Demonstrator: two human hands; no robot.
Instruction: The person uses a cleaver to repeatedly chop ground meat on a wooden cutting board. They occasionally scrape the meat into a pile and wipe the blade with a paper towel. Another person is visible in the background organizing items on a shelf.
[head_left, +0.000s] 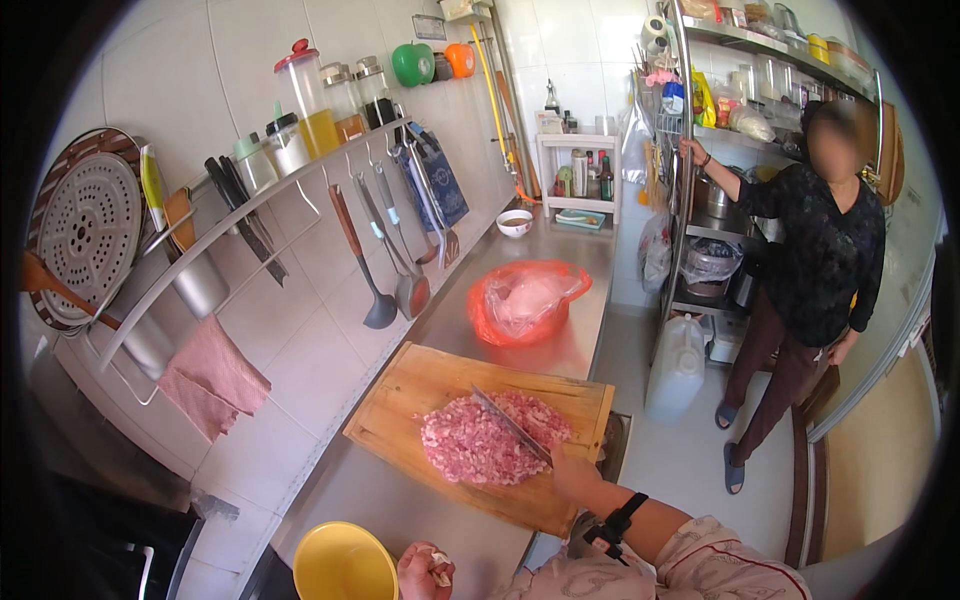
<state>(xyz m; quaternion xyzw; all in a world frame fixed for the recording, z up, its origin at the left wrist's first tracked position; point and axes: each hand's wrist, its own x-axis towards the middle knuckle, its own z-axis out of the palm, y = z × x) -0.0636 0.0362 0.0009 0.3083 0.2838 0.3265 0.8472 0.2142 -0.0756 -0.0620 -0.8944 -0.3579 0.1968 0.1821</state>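
Note:
My right hand (576, 477) grips a kitchen knife (510, 424), probably a cleaver, at the near right side of a wooden cutting board (397, 382). Its blade stands edge-down in a spread heap of chopped raw meat (472, 442), partly hiding the pieces behind it. Low in the picture, my left hand (415, 571) is closed around a small crumpled whitish item (441, 571), which I cannot identify. Beside that hand is a yellow round container (341, 562), cut off by the picture's lower rim.
Past the board, a red plastic bag (487, 319) with pale contents rests on the steel counter (450, 337). A white bowl (515, 223) stands farther back. Ladles (380, 309) hang from the wall rack at left. Another person (817, 225) stands right, one hand on a metal shelf unit (684, 112).

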